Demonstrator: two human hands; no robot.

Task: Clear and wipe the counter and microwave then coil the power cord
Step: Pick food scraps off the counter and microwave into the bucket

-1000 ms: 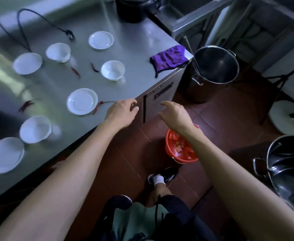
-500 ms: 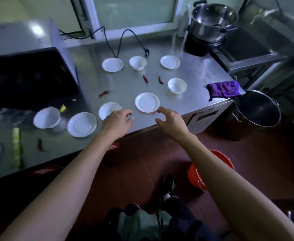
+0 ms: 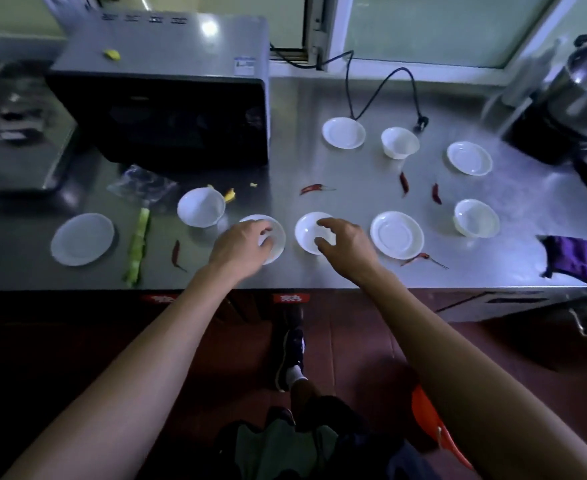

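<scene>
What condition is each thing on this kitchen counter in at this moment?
Left hand: fingers curled over a saucer.
Right hand: fingers spread over a small bowl, grip unclear.
Microwave: door closed.
Power cord: uncoiled, plug lying loose.
Purple cloth: crumpled at counter edge.
Dried chillies: scattered.

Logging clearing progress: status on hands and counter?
Left hand on saucer, right hand over small bowl, both open. Counter uncleared: dishes, chillies. Cord uncoiled.
</scene>
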